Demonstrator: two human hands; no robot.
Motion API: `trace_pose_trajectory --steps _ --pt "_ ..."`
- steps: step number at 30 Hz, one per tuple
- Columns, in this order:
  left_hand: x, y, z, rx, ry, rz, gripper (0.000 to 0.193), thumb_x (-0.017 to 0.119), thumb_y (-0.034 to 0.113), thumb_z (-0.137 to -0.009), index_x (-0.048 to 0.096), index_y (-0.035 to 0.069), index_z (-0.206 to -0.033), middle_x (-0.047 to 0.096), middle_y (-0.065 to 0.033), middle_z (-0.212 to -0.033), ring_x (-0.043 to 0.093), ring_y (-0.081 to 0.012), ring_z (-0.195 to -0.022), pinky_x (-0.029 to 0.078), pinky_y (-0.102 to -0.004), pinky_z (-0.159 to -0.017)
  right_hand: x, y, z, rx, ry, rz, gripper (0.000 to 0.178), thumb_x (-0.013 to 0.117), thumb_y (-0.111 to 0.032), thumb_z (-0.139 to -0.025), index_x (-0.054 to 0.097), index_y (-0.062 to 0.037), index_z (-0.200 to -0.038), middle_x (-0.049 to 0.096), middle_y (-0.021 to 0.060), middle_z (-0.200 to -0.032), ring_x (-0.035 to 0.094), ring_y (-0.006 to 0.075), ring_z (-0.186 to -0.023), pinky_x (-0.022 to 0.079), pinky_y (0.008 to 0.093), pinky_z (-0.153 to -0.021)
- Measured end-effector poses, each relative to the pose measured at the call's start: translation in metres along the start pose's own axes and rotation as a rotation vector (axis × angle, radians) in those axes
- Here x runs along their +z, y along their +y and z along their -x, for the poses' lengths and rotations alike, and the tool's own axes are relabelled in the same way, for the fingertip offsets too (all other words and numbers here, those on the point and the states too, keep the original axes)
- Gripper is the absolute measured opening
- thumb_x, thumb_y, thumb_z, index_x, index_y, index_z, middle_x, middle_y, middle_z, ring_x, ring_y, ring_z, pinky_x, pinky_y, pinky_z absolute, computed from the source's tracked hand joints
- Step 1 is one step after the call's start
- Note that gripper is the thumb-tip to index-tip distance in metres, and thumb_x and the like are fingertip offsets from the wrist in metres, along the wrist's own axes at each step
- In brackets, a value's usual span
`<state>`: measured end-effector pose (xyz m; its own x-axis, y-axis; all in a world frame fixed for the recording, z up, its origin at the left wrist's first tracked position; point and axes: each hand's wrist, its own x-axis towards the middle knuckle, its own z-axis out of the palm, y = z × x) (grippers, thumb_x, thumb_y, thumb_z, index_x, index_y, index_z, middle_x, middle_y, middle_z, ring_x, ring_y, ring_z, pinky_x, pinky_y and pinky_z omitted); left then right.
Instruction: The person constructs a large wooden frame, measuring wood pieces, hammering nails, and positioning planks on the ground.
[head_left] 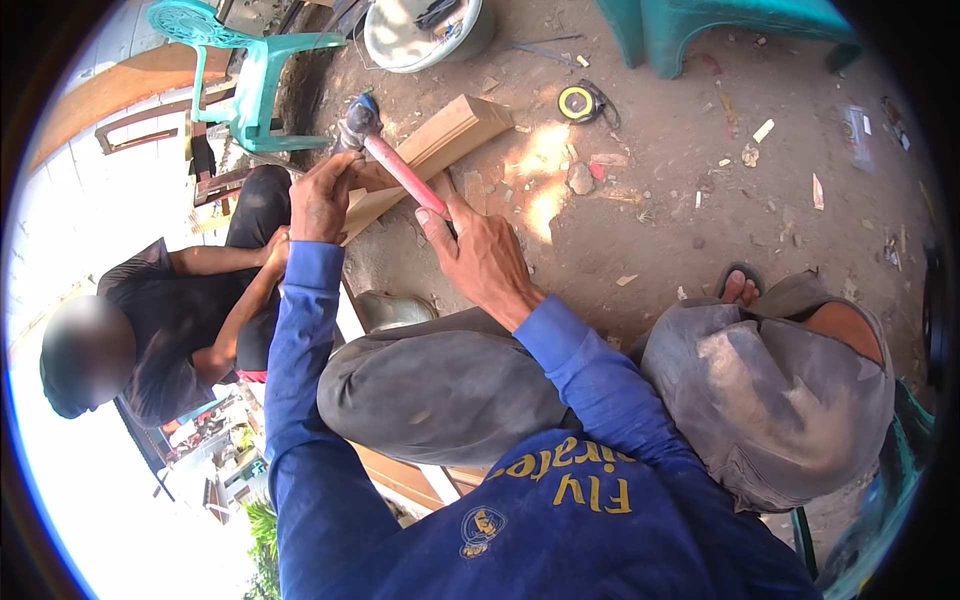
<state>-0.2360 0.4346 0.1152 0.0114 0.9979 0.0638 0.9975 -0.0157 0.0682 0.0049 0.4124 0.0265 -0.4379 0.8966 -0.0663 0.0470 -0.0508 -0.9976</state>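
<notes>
My right hand (pixel 490 260) is wrapped round the lower end of a hammer (pixel 400 172) with a pinkish-red handle. Its dark metal head lies up and to the left, above the near part of a pale wooden beam (pixel 462 135). Close beside that head, my left hand (pixel 322 200) is closed, thumb and fingertips drawn together at the beam's left side. Whatever they pinch, if anything, is too small to make out. The beam slants from near my left hand toward the upper middle, and the handle crosses in front of it.
A person in dark clothes (pixel 165 325) sits at the left, hands together near my left forearm. Green plastic chairs (pixel 262 90) stand at the upper left and upper right. A bucket (pixel 425 45) is at the top. On the dirt floor lie a yellow-black tape measure (pixel 577 103) and wood scraps.
</notes>
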Motion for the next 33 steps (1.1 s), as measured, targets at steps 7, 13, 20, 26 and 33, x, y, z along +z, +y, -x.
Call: trace_pose_trajectory --steps 7,13,20,26,33 --pt "0.007 0.000 0.001 -0.066 0.020 0.142 0.013 0.073 0.011 -0.091 0.074 0.005 -0.102 0.074 -0.0158 -0.092 0.074 -0.0313 -0.082 0.057 -0.0354 -0.073 -0.003 -0.011 0.010 -0.149 0.256 -0.256 0.041 0.055 -0.039 -0.104 0.060 0.0015 -0.102 0.056 0.0226 -0.060 0.062 0.0408 -0.053 0.047 0.0485 -0.052" --pt "0.014 0.007 -0.002 0.012 -0.034 -0.142 0.015 0.069 0.028 -0.093 0.073 0.015 -0.101 0.071 -0.0084 -0.086 0.070 -0.0311 -0.073 0.054 -0.0397 -0.062 -0.029 -0.021 -0.010 0.149 0.033 -0.080 0.040 0.054 -0.038 -0.104 0.059 0.0016 -0.100 0.058 0.0208 -0.059 0.063 0.0433 -0.057 0.048 0.0499 -0.053" --pt "0.067 0.039 -0.029 0.317 -0.357 -0.461 0.011 0.063 0.015 -0.089 0.067 0.008 -0.082 0.070 -0.0148 -0.076 0.071 -0.0346 -0.072 0.056 -0.0463 -0.061 -0.042 -0.034 -0.022 0.055 0.187 -0.181 0.044 0.054 -0.042 -0.104 0.061 0.0004 -0.096 0.059 0.0224 -0.060 0.062 0.0435 -0.056 0.045 0.0496 -0.052" --pt "-0.010 0.007 -0.052 -0.404 0.061 0.751 0.023 0.065 0.015 -0.101 0.072 -0.003 -0.112 0.072 -0.0063 -0.093 0.069 -0.0146 -0.083 0.058 -0.0279 -0.079 -0.034 -0.019 -0.023 0.088 0.154 -0.169 0.048 0.052 -0.044 -0.104 0.059 0.0025 -0.093 0.058 0.0250 -0.060 0.062 0.0457 -0.059 0.046 0.0511 -0.055" --pt "0.005 -0.010 -0.009 -0.307 0.050 0.285 0.019 0.065 0.011 -0.100 0.072 -0.004 -0.110 0.075 -0.0066 -0.088 0.069 -0.0093 -0.082 0.055 -0.0261 -0.075 -0.020 -0.011 -0.017 0.111 0.062 -0.107 0.054 0.049 -0.049 -0.104 0.062 0.0031 -0.103 0.060 0.0239 -0.065 0.063 0.0424 -0.062 0.047 0.0506 -0.059"
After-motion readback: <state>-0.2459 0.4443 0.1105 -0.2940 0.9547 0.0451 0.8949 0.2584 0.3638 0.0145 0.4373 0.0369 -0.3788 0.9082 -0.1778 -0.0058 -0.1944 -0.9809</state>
